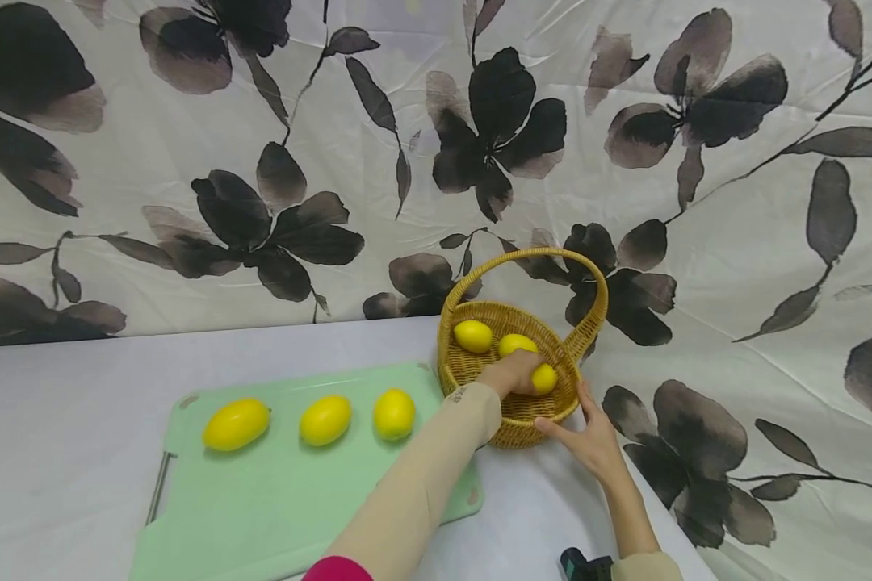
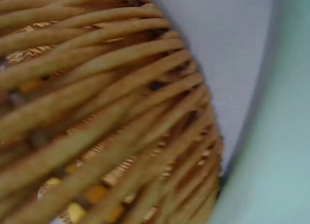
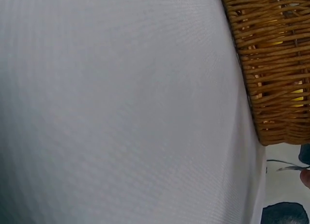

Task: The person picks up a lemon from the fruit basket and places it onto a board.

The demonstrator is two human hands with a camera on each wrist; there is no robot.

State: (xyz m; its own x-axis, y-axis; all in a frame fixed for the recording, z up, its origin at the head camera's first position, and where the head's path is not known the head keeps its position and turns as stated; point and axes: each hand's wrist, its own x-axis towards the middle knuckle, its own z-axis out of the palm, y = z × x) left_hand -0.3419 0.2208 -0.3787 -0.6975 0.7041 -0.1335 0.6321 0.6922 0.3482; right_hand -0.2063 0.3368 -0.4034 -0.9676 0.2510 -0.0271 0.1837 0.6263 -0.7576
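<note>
A wicker basket point(image 1: 505, 432) with a tall arched handle stands at the right of the table. My left hand point(image 1: 512, 374) reaches down inside it and grips a lemon point(image 1: 544, 379). Two more lemons lie in the basket: one lemon point(image 1: 473, 336) near the back left, another lemon point(image 1: 517, 344) just behind my fingers. Outside the basket, my right hand point(image 1: 594, 440) touches its right side with outstretched fingers, the thumb toward the front. Basket weave point(image 2: 106, 108) fills much of the left wrist view, hiding the left hand; yellow shows through the gaps.
On a light green cutting board point(image 1: 262, 500) left of the basket, three lemons lie in a row: a left lemon point(image 1: 236, 424), a middle lemon point(image 1: 324, 420) and a right lemon point(image 1: 394, 415). A floral cloth point(image 1: 378, 161) hangs behind the white-covered table point(image 1: 58, 436).
</note>
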